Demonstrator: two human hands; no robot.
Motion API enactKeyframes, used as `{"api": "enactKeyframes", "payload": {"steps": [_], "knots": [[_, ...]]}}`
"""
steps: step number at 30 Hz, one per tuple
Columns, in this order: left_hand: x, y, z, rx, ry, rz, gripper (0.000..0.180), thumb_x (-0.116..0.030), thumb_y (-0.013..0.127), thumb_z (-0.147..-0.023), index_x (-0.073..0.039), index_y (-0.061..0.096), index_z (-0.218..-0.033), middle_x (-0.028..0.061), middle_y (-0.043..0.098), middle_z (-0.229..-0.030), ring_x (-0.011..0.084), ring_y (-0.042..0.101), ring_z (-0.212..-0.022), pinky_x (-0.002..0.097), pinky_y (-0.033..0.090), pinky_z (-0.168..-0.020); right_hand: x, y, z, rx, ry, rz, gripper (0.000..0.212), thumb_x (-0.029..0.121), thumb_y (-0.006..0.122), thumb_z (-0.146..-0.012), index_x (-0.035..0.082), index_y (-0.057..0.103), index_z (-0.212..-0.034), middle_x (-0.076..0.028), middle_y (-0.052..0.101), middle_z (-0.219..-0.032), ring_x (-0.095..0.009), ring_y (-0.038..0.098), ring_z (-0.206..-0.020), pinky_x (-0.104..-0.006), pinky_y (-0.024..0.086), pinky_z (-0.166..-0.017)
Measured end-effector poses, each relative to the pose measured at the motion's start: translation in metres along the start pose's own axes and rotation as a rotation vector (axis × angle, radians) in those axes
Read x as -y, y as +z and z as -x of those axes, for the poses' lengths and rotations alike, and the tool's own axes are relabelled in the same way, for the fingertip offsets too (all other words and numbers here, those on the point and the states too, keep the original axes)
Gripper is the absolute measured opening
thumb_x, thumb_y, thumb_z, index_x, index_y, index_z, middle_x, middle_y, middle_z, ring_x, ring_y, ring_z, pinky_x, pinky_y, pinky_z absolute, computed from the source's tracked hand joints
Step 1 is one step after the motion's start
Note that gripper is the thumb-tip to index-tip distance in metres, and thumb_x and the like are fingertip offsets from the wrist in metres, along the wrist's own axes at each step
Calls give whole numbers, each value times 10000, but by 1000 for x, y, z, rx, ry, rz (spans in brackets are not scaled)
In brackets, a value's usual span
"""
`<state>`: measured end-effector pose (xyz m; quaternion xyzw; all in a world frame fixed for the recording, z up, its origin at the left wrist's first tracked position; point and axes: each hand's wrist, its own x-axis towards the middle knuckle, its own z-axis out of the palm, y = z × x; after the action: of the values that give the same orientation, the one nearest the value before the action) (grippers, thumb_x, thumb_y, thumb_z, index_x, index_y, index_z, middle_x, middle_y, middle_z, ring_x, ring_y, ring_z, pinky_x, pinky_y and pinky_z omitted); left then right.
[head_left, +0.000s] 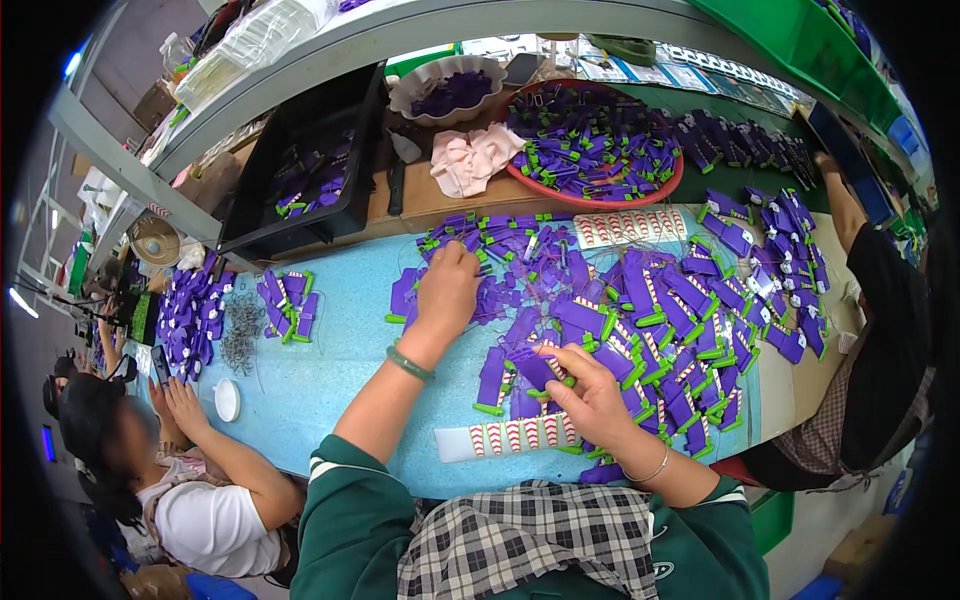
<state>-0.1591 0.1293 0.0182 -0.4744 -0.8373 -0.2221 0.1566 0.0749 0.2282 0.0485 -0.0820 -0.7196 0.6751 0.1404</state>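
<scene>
My right hand (598, 402) pinches a flat purple plastic piece (538, 368) between thumb and fingers, above the near part of the pile. My left hand (447, 292) reaches forward to small purple parts at the far side of the blue table; its fingers are bent together, and their tips are partly hidden, so what they hold cannot be made out. Right of my hands spreads a heap of purple pieces with green ends (690, 340), many bearing red-and-white striped stickers. A sticker sheet (455, 444) lies in front of me, and another sticker sheet (630, 228) lies beyond the heap.
At the back stand a red basin (668, 192) full of purple-green pieces, a scalloped bowl (402, 100), a pink cloth (470, 160) and a black bin (350, 205). Purple pieces (192, 315) and a white lid (228, 400) lie left. A co-worker (215, 510) sits left; another person (880, 330) is right.
</scene>
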Motion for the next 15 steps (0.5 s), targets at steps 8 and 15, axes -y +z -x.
{"api": "enactKeyframes", "payload": {"steps": [8, 15], "knots": [[-55, -69, 72, 53, -640, 1482, 163, 98, 637, -795, 3, 602, -921, 102, 660, -922, 183, 657, -811, 320, 558, -748, 10, 5, -3, -124, -147, 172, 531, -102, 605, -783, 124, 602, -1264, -47, 517, -858, -125, 545, -719, -238, 496, -601], [-73, -70, 123, 2, -660, 1632, 217, 89, 643, -827, 30, 627, -1035, 123, 668, -991, 175, 660, -898, 297, 560, -801, 4, 21, 6, -12, -357, 443, 551, -74, 660, -737, 162, 632, -1235, -61, 466, -738, -186, 499, -630, -328, 434, -578]]}}
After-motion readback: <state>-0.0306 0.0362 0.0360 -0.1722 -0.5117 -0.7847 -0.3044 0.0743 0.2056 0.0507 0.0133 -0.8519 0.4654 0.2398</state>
